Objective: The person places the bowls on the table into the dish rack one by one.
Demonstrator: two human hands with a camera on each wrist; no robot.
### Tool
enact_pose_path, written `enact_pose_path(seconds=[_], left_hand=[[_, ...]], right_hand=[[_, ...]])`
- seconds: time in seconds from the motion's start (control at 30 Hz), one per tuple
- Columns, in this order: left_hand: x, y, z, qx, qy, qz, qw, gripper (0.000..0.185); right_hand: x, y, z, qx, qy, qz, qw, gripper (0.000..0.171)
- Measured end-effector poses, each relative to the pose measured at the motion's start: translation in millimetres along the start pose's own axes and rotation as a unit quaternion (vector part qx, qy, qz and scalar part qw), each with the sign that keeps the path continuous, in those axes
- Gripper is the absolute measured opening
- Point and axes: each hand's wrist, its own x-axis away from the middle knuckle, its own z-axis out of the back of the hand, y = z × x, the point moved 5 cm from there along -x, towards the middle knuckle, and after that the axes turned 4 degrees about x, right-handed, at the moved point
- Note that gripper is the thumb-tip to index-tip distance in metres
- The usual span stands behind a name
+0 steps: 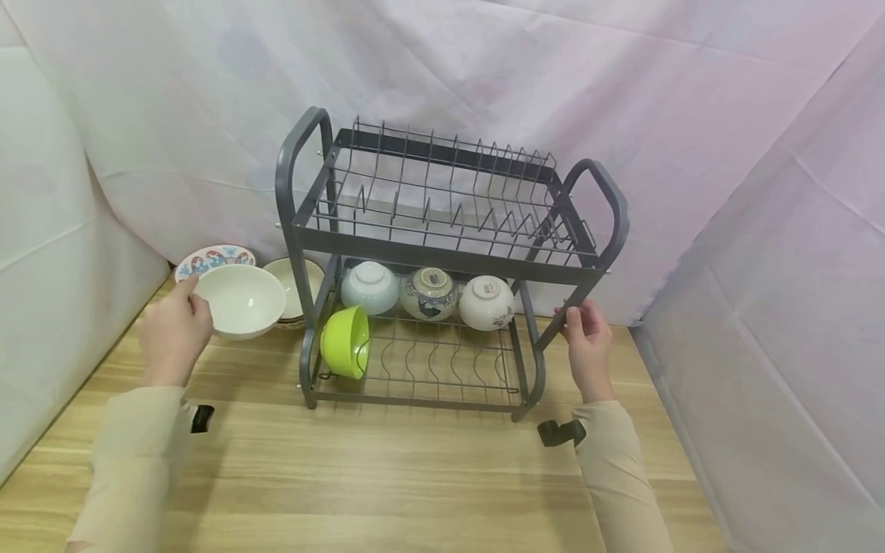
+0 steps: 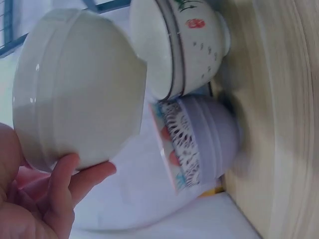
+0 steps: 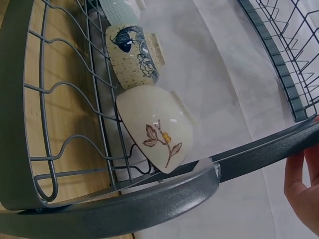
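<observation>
My left hand [image 1: 173, 330] pinches a plain white bowl [image 1: 242, 301] by its rim, left of the dish rack [image 1: 442, 254]. In the left wrist view the bowl's outside [image 2: 82, 89] faces the camera, with fingertips against its wall. At the other side, my right hand [image 1: 589, 346] grips the rack's right-hand post, thumb in front and fingers partly hidden behind it. A lime-green bowl [image 1: 339, 349] leans on its side at the lower tier's front left. Along the back of that tier, light-blue [image 1: 369, 290], fish-patterned [image 1: 429, 298] and white floral [image 1: 486, 305] bowls sit upside down.
Behind the held bowl stand a colourful patterned bowl [image 1: 216, 257] and a cream bowl [image 1: 299, 278], upright on the wooden table [image 1: 387, 476]. The rack's upper tier bears upright wire dividers. Pale cloth [image 1: 691, 153] hangs at the back and both sides.
</observation>
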Motion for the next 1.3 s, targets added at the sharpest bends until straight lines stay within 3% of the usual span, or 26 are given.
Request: enact_pose_path(seconds=[0.13,0.4,0.53,0.67,0.93,1.07,1.3], left_hand=[[9.1,-0.7,13.9,0.014,-0.004,0.004,0.9999,0.036],[33.8,-0.7,33.8,0.069,-0.049,0.033,0.9958,0.036],[46.4,6.2,40.6,0.088,-0.068,0.025,0.9936,0.035],[57.7,16.9,42.5,0.11,-0.094,0.014,0.9894,0.033],[77.6,43.0,32.4,0.156,-0.118,-0.02,0.9806,0.028],[85.8,59.7,21.6,0.188,-0.132,-0.045,0.9723,0.026],[99.8,86.6,0.9,0.222,-0.176,-0.062,0.9571,0.027]], right_hand=[[-0.1,-1.2,-0.8,-0.008,-0.002,0.004,1.0,0.033],[1.1,-1.5,-1.6,-0.011,-0.002,-0.001,1.0,0.024],[1.4,-1.0,-1.5,-0.008,-0.001,-0.003,1.0,0.012],[1.4,-1.4,-1.1,-0.004,0.0,-0.001,1.0,0.012],[1.1,-2.5,-1.3,0.003,0.004,-0.002,1.0,0.018],[1.5,-2.6,-1.1,0.005,0.006,-0.004,1.0,0.013],[2.2,-2.5,-1.3,0.005,0.007,-0.006,1.0,0.01]])
